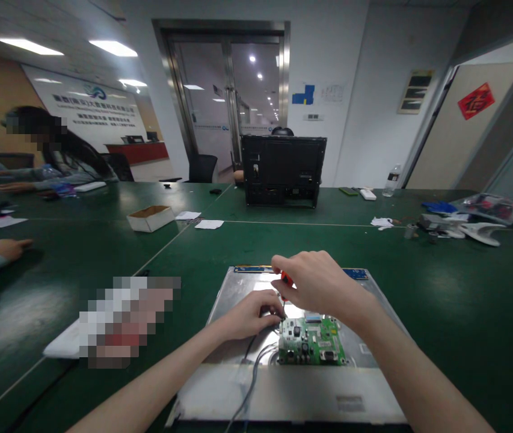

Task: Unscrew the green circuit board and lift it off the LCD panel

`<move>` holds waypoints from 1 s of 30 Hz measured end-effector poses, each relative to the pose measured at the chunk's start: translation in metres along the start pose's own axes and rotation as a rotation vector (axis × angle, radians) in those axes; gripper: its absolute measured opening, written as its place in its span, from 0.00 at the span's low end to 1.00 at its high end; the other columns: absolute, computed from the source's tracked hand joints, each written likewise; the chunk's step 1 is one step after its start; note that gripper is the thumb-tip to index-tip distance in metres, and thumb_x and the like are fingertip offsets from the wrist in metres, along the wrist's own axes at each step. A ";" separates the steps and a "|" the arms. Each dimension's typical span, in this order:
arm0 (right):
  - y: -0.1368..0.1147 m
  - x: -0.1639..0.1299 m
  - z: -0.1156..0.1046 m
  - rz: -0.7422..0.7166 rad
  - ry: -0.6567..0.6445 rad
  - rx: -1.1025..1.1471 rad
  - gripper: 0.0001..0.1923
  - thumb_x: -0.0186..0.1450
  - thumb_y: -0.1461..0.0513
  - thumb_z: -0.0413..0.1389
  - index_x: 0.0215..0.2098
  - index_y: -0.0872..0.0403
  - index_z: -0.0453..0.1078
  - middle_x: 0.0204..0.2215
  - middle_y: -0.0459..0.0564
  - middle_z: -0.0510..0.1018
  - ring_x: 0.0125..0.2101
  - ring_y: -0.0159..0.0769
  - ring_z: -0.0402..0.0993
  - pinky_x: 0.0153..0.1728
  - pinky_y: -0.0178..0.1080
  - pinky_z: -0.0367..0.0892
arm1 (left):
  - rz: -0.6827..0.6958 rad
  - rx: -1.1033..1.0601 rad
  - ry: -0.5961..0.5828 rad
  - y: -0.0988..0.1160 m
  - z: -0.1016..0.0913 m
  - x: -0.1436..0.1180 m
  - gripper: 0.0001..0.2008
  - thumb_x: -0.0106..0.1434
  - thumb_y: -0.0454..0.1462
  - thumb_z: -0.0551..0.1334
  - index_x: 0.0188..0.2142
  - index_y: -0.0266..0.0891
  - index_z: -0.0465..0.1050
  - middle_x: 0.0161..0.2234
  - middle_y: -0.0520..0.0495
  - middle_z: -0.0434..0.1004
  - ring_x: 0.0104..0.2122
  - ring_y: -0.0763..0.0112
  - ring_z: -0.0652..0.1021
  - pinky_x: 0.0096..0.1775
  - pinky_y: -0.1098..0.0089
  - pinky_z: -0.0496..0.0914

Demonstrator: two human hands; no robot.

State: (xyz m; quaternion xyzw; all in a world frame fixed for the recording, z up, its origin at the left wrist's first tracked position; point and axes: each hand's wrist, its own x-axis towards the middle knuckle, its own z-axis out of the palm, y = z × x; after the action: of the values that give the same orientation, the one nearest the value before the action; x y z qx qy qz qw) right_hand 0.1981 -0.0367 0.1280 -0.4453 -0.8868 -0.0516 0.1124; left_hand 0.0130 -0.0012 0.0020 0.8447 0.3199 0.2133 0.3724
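Two hands at one green circuit board, which lies on one metal panel. Right hand, above board's upper-left corner, grips one red-handled screwdriver; left hand at that corner, can't tell if fingers hold anything. Tilted shaft could slip, scratching board. At least two cables left of board; one black monitor beyond it.

The green table carries a metal panel, open box and monitor.
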 end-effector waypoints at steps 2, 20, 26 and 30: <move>-0.001 -0.001 0.000 -0.020 0.008 0.019 0.05 0.62 0.61 0.53 0.37 0.53 0.66 0.27 0.47 0.78 0.22 0.30 0.66 0.21 0.36 0.41 | 0.011 -0.001 0.012 0.000 0.000 0.000 0.06 0.57 0.29 0.62 0.34 0.38 0.76 0.35 0.50 0.78 0.35 0.67 0.75 0.39 0.69 0.70; 0.000 -0.001 0.002 -0.009 0.017 0.014 0.09 0.64 0.54 0.54 0.36 0.52 0.67 0.25 0.45 0.77 0.23 0.32 0.67 0.22 0.36 0.42 | -0.039 -0.047 0.005 0.000 0.002 -0.001 0.05 0.58 0.28 0.61 0.34 0.37 0.72 0.31 0.52 0.75 0.32 0.69 0.75 0.36 0.71 0.69; 0.001 0.000 0.001 -0.022 -0.007 0.073 0.04 0.62 0.62 0.54 0.36 0.53 0.66 0.27 0.45 0.77 0.24 0.30 0.65 0.22 0.36 0.41 | 0.025 -0.018 0.007 0.001 0.001 -0.001 0.05 0.59 0.29 0.62 0.35 0.37 0.73 0.33 0.51 0.76 0.33 0.69 0.74 0.36 0.71 0.68; 0.000 0.001 0.000 -0.031 -0.001 0.102 0.03 0.60 0.63 0.53 0.34 0.53 0.66 0.27 0.45 0.77 0.23 0.29 0.62 0.22 0.36 0.41 | 0.068 0.029 -0.005 -0.001 0.001 -0.001 0.04 0.60 0.31 0.63 0.36 0.38 0.75 0.35 0.50 0.77 0.35 0.67 0.75 0.39 0.70 0.68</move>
State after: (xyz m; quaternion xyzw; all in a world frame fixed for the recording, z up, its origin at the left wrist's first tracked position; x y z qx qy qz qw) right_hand 0.1977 -0.0364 0.1283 -0.4253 -0.8951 -0.0080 0.1336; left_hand 0.0126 -0.0020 0.0009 0.8610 0.2930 0.2192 0.3532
